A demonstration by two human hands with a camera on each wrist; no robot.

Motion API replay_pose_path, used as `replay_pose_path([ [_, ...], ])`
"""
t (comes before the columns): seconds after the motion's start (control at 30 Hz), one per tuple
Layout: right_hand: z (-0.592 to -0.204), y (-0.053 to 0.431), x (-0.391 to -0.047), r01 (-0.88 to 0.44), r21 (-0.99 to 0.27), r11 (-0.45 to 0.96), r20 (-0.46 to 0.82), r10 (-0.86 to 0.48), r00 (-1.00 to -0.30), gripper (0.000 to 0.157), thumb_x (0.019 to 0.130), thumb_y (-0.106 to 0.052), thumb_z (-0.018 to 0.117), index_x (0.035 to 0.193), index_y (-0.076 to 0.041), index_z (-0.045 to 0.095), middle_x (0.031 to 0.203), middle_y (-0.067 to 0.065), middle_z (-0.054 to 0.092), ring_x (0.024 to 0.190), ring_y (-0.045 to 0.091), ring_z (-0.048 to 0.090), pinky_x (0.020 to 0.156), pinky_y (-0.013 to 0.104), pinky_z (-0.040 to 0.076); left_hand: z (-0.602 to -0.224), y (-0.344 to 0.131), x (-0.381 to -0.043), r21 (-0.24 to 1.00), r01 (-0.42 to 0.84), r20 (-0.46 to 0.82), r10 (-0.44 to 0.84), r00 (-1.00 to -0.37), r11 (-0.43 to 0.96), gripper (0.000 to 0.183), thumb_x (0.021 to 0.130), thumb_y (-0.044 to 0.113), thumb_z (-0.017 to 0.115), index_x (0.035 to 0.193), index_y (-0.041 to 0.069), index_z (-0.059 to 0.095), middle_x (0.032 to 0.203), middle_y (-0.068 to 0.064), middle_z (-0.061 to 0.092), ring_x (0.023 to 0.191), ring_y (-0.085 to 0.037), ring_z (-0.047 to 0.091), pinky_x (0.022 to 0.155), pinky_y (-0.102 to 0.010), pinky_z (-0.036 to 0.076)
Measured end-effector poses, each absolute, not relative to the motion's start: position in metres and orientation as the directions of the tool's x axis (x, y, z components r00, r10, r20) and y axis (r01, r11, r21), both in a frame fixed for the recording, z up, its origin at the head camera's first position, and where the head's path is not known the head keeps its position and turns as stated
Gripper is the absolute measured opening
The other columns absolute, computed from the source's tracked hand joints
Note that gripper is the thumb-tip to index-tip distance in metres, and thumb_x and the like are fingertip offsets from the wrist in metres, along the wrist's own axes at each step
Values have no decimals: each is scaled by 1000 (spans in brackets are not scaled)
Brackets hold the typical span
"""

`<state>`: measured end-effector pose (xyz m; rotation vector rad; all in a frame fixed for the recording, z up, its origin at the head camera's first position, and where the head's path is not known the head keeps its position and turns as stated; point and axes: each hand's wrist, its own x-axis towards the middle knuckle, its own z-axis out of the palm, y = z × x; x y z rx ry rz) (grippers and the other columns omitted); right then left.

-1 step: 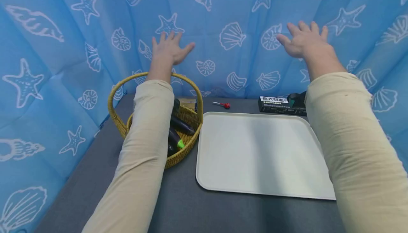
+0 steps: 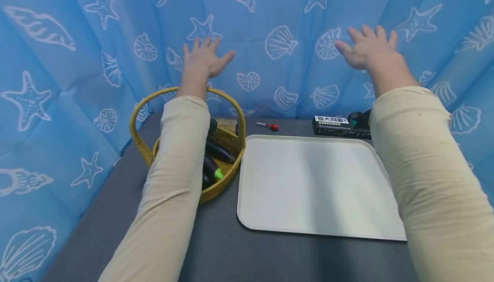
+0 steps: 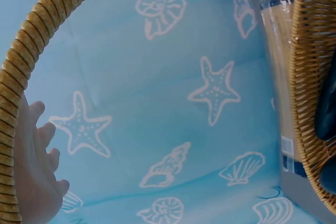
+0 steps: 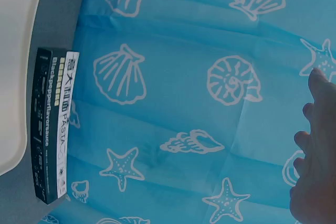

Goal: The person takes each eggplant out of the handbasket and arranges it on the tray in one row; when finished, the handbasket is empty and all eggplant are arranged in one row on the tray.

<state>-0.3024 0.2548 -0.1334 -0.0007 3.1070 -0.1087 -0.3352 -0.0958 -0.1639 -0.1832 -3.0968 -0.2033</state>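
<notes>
Plainly holds both hands spread: stretches out the left hand (image 2: 202, 61) with fingers fanned and thumb angled off to the side, and raises the right hand (image 2: 366, 50) in the same splayed way. Has them well apart from each other, in front of a blue curtain (image 2: 285, 74) printed with white shells and starfish. Covers part of the arched handle (image 2: 242, 132) of a woven basket (image 2: 220, 190) with the left cream sleeve (image 2: 173, 179); in the left wrist view, shows that handle between camera and hand. Contains, inside the basket, several dark elongated vegetables (image 2: 212, 166), including one with a bright green end. Just behind the basket, shows a slim pack (image 3: 281, 77) with straw-coloured contents. Has a pale tray (image 2: 285, 183) to the basket's right, flat on the grey table (image 2: 224, 239). Beyond the tray's far edge, shows a red lollipop (image 2: 274, 127) nearer the basket and, toward the far right corner, a dark box (image 4: 50, 124) marked "PASTA". Hides the box's right end and part of the tray with the right cream sleeve (image 2: 428, 153).
</notes>
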Motion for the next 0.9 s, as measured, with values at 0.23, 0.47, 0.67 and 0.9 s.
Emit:
replay_pose_path([
  [0.23,-130,250,-304,1,-75,997,-4,1,-1000,72,98,-57,7,149,-13,-18,150,22,-25,133,45,-26,103,60,-18,-159,-102,-333,132,118,63,111,-992,984,76,94,67,11,154,23,-7,158,-8,-10,141,-32,-14,108,-54,-13],
  [0.47,-119,255,-302,-15,-72,997,48,-12,-999,71,98,-54,8,149,-11,-18,150,22,-25,133,44,-26,103,60,-18,-150,-110,-330,124,121,79,112,-991,985,76,94,66,11,153,21,-7,158,-9,-9,141,-31,-15,109,-54,-12],
  [0.67,-118,268,-298,-41,-227,973,97,-19,-995,66,100,-50,8,149,-15,-17,153,18,-21,136,41,-20,106,59,-13,-143,-126,-327,178,186,96,171,-981,966,73,95,64,11,153,23,-6,158,-8,-10,141,-30,-15,108,-53,-13],
  [0.9,-132,289,-289,-68,-675,734,72,-27,-997,64,98,-55,7,153,-25,-5,158,5,-5,142,31,-2,112,52,5,-141,-161,-306,342,338,225,273,-935,877,65,99,57,18,154,28,2,158,-4,1,143,-27,-6,111,-49,-9],
])
